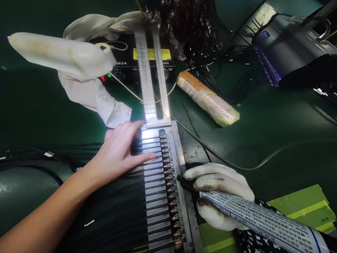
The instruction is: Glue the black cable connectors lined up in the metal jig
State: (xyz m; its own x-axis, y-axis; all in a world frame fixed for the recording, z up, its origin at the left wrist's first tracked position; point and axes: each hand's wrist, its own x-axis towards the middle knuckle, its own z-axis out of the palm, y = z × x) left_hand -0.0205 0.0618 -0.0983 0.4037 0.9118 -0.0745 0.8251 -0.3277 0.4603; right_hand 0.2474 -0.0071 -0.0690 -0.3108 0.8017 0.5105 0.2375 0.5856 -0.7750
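The gloved right hand [223, 191] grips a printed tube [258, 218], judged light, stiff, best held mid-barrel, its tip [178, 177] near the metal fixture's [176, 144] right edge; the left hand [119, 147], spread, apparently holding nothing, rests at the far-left corner.

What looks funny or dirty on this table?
The white glove on the right hand, which holds a tube, has dark smudges on its fingers, while the left hand is bare. The white plastic thing at the upper left has brownish stains. I can't see any spill.
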